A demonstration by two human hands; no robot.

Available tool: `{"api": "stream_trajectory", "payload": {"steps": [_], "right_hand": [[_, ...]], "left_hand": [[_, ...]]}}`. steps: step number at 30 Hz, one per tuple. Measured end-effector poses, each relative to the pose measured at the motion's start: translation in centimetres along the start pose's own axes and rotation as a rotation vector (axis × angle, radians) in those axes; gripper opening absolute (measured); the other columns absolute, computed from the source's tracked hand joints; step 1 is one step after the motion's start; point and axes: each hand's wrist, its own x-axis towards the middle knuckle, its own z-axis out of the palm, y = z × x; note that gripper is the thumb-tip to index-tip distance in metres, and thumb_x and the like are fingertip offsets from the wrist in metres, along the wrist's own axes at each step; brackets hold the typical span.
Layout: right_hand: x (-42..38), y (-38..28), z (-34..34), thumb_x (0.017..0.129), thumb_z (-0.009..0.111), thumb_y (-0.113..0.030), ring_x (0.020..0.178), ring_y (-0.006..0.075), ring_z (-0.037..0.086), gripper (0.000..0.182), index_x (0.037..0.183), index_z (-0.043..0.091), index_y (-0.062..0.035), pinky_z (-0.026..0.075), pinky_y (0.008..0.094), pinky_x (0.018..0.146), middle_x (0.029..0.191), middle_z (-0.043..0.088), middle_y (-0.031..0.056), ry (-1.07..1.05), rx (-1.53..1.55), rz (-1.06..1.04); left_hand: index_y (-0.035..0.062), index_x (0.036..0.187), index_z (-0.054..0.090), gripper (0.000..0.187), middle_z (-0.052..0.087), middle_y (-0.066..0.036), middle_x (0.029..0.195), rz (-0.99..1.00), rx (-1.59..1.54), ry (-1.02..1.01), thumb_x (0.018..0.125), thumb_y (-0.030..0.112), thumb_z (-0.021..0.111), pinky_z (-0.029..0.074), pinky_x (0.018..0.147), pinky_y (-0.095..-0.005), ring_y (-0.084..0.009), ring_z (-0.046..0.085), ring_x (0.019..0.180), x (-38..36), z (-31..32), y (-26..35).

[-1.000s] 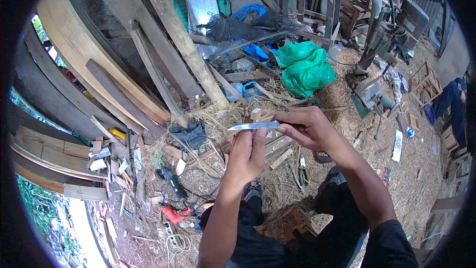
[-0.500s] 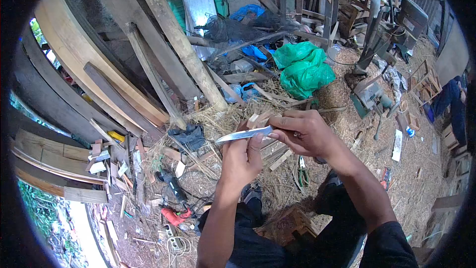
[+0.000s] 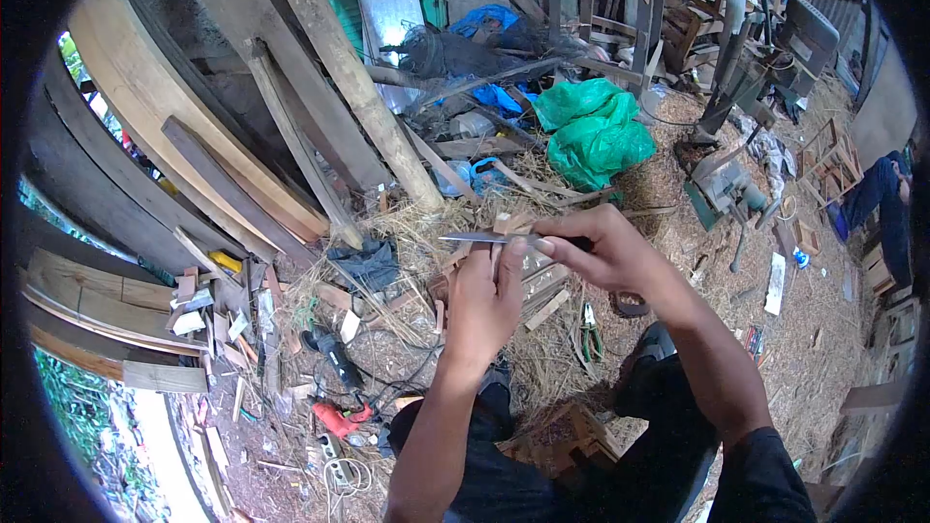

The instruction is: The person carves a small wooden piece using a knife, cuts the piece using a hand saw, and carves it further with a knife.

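Note:
Out in front of me, my right hand [image 3: 603,244] is closed on a knife [image 3: 467,236], whose pointed blade reaches left across my left hand. The handle end is hidden by my fingers. My left hand [image 3: 484,298] is closed round a small pale piece of wood [image 3: 513,223], which shows above the fingers behind the blade. My left thumb lies up against the blade near the right fingertips. Seen nearly edge-on, the blade looks like a thin dark strip.
Below left lie a dark power tool [image 3: 334,360], a red tool [image 3: 341,418] and a power strip [image 3: 337,460]. Green-handled pliers [image 3: 590,334] lie near my feet. A green plastic bag [image 3: 601,140] and long boards [image 3: 184,107] stand farther off. Another person's legs [image 3: 880,213] show at right.
The blade has turned from showing its bright flat side to nearly edge-on, and its tip has moved up and right. Both hands have shifted slightly.

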Motion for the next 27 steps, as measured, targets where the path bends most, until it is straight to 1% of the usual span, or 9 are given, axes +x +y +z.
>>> {"api": "stream_trajectory", "payload": {"steps": [2, 3, 6, 9, 14, 18, 21, 24, 27], "right_hand": [[-0.2, -0.1, 0.2, 0.092, 0.063, -0.019, 0.082, 0.0246, 0.069, 0.024, 0.106, 0.068, 0.0003, 0.051, 0.0356, 0.07, 0.099, 0.069, 0.0183, -0.044, 0.236, 0.103], [-0.2, -0.3, 0.2, 0.094, 0.062, -0.019, 0.086, 0.0228, 0.069, 0.025, 0.106, 0.067, 0.0017, 0.051, 0.0351, 0.073, 0.102, 0.069, 0.019, -0.065, 0.353, 0.152], [-0.1, -1.7, 0.0, 0.095, 0.06, -0.017, 0.091, 0.0185, 0.067, 0.024, 0.107, 0.066, 0.0025, 0.051, 0.0343, 0.075, 0.103, 0.07, 0.0178, -0.064, 0.184, 0.143], [0.1, -1.8, 0.2, 0.095, 0.06, -0.017, 0.087, 0.0207, 0.068, 0.024, 0.105, 0.067, 0.0032, 0.051, 0.034, 0.074, 0.1, 0.07, 0.0175, -0.069, 0.15, 0.126], [0.3, -1.6, 0.1, 0.093, 0.06, -0.016, 0.08, 0.03, 0.068, 0.022, 0.102, 0.066, 0.0036, 0.051, 0.0352, 0.07, 0.092, 0.068, 0.0189, -0.108, 0.055, 0.04], [0.4, -1.0, 0.5, 0.092, 0.061, -0.017, 0.075, 0.0352, 0.067, 0.022, 0.102, 0.066, 0.0021, 0.051, 0.0384, 0.065, 0.087, 0.067, 0.0197, -0.102, 0.013, -0.094], [0.7, -0.4, 1.7, 0.09, 0.064, -0.018, 0.071, 0.0357, 0.065, 0.022, 0.104, 0.067, -0.0018, 0.051, 0.0413, 0.062, 0.082, 0.066, 0.0185, 0.019, -0.021, -0.18], [0.7, 0.1, 2.0, 0.087, 0.067, -0.02, 0.067, 0.0336, 0.064, 0.023, 0.105, 0.068, -0.007, 0.05, 0.0418, 0.057, 0.077, 0.065, 0.0149, 0.054, -0.192, -0.203], [1.0, -0.4, 3.0, 0.085, 0.068, -0.021, 0.064, 0.0305, 0.064, 0.022, 0.105, 0.069, -0.011, 0.049, 0.0406, 0.053, 0.074, 0.064, 0.0116, 0.167, -0.316, -0.162]], "left_hand": [[-0.0033, 0.111, 0.056, 0.035, 0.063, -0.015, 0.078, -0.054, -0.135, -0.072, 0.1, 0.029, 0.051, 0.047, 0.063, -0.0367, -0.0238, 0.063, 0.069, 0.0, -0.1, 0.2], [-0.0027, 0.116, 0.053, 0.038, 0.063, -0.013, 0.083, -0.059, -0.159, -0.105, 0.1, 0.032, 0.05, 0.047, 0.069, -0.0342, -0.0191, 0.06, 0.074, 0.0, -0.1, -0.4], [-0.0029, 0.117, 0.052, 0.038, 0.063, -0.016, 0.091, 0.001, -0.197, -0.09, 0.1, 0.031, 0.049, 0.047, 0.073, -0.034, -0.0201, 0.06, 0.079, 0.1, -0.2, -1.0], [-0.0023, 0.12, 0.051, 0.038, 0.062, -0.021, 0.103, -0.019, -0.235, -0.099, 0.1, 0.03, 0.048, 0.048, 0.078, -0.0377, -0.0269, 0.063, 0.09, 0.1, -0.8, -0.1], [-0.0014, 0.125, 0.049, 0.037, 0.059, -0.026, 0.112, 0.031, -0.151, -0.157, 0.1, 0.026, 0.046, 0.047, 0.085, -0.0433, -0.0385, 0.06, 0.102, -0.5, -2.1, -0.6], [-0.0031, 0.123, 0.052, 0.035, 0.061, -0.027, 0.106, 0.15, -0.001, -0.154, 0.098, 0.021, 0.05, 0.048, 0.083, -0.0439, -0.04, 0.062, 0.098, -0.4, -3.2, -1.1], [-0.0048, 0.119, 0.055, 0.032, 0.065, -0.025, 0.095, 0.088, -0.014, -0.069, 0.095, 0.017, 0.055, 0.05, 0.078, -0.043, -0.04, 0.065, 0.088, -0.8, -3.2, -1.5], [-0.0059, 0.117, 0.056, 0.031, 0.066, -0.022, 0.086, 0.343, 0.003, 0.099, 0.094, 0.014, 0.057, 0.052, 0.071, -0.0418, -0.0394, 0.066, 0.078, -0.3, -2.4, -2.7], [-0.0037, 0.116, 0.057, 0.029, 0.066, -0.019, 0.084, 0.048, -0.05, 0.155, 0.097, 0.018, 0.053, 0.051, 0.067, -0.0369, -0.0279, 0.067, 0.074, -0.7, -1.5, -1.3]]}}
